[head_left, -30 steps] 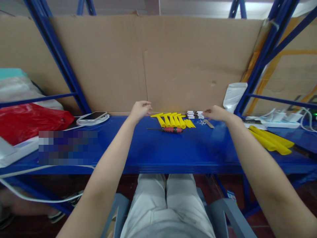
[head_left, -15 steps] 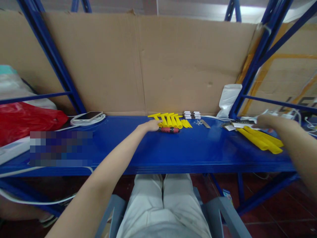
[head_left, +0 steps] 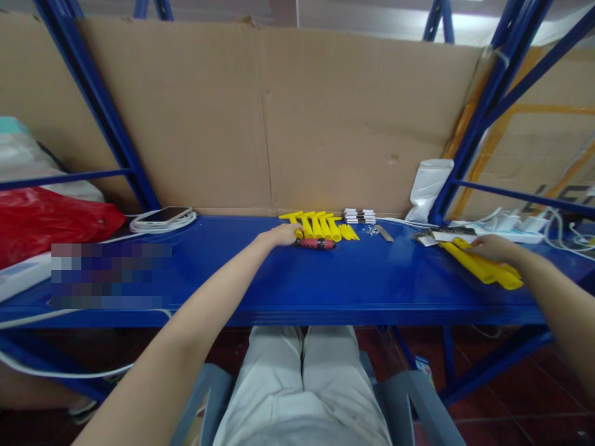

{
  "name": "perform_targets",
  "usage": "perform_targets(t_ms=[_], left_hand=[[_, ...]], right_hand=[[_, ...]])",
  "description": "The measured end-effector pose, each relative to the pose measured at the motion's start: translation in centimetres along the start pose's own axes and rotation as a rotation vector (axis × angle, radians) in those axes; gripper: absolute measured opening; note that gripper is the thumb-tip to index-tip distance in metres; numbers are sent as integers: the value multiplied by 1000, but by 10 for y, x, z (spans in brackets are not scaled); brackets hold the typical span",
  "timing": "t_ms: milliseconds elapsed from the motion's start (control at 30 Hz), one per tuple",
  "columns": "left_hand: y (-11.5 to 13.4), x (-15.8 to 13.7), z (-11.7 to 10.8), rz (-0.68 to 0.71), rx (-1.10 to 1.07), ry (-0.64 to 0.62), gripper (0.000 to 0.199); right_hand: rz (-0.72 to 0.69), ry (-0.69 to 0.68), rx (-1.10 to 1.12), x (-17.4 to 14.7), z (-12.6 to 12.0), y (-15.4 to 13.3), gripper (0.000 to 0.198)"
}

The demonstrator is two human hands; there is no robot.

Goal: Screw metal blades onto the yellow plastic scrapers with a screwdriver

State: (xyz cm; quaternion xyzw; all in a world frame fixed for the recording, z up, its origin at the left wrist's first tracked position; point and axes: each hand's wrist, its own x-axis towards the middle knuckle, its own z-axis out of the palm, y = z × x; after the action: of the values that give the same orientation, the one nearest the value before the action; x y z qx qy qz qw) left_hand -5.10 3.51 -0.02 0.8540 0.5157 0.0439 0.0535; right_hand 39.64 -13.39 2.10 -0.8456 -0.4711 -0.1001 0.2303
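Note:
My left hand (head_left: pixel 284 235) rests by a row of yellow T-shaped plastic pieces (head_left: pixel 318 225), its bent fingertips at the leftmost one and at the end of a red-and-black screwdriver (head_left: pixel 317 244). Whether it grips either cannot be made out. Over on the right, my right hand (head_left: pixel 493 248) has its fingers closed on a long yellow tapered tube (head_left: pixel 481 263) among similar ones lying together. The palm and wrist hide part of them. Just behind the tubes lie flat black-and-white pieces (head_left: pixel 444 234).
Small yellow pointed pieces (head_left: pixel 348 232), a stack of white-and-dark pieces (head_left: pixel 359 216), tiny screws (head_left: pixel 372 230) and a flat metal strip (head_left: pixel 384 233) lie mid-table. A power strip (head_left: pixel 515 229) with cables stands right. At left are a phone (head_left: pixel 168 215) on coiled cable and a red bag (head_left: pixel 56 214).
My right hand has come down and slightly left onto the yellow tubes, which have shifted under it; the power strip now shows behind. My left hand stays by the T-shaped pieces.

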Motion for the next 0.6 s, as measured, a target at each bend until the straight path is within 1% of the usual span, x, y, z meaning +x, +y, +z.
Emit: perform_targets(t_ms=[67, 100, 133, 233, 333, 433, 467, 533, 600], left_hand=[[-3, 1, 2, 13, -102, 48, 57], [-5, 2, 3, 20, -154, 67, 56], [-7, 3, 4, 28, -195, 78, 55], [-12, 6, 5, 68, -231, 85, 53], [-15, 8, 5, 84, -248, 99, 52], [-15, 8, 5, 68, -312, 122, 48], [-14, 8, 5, 59, -344, 136, 47], [-10, 8, 3, 38, -431, 184, 45], [-4, 8, -1, 16, -554, 269, 47]], right_hand=[[108, -173, -40, 3, -1, 2, 22], [151, -227, -55, 6, -3, 4, 25], [172, -237, -61, 8, -5, 5, 26], [160, -144, -53, 15, -13, 4, 24], [56, -41, 6, 15, -23, -10, 25], [0, 34, 90, 5, -35, -46, 15], [11, 39, 103, 1, -37, -62, 14], [-54, 70, 161, -7, -38, -95, 24], [-119, 79, 254, -13, -32, -129, 31]])
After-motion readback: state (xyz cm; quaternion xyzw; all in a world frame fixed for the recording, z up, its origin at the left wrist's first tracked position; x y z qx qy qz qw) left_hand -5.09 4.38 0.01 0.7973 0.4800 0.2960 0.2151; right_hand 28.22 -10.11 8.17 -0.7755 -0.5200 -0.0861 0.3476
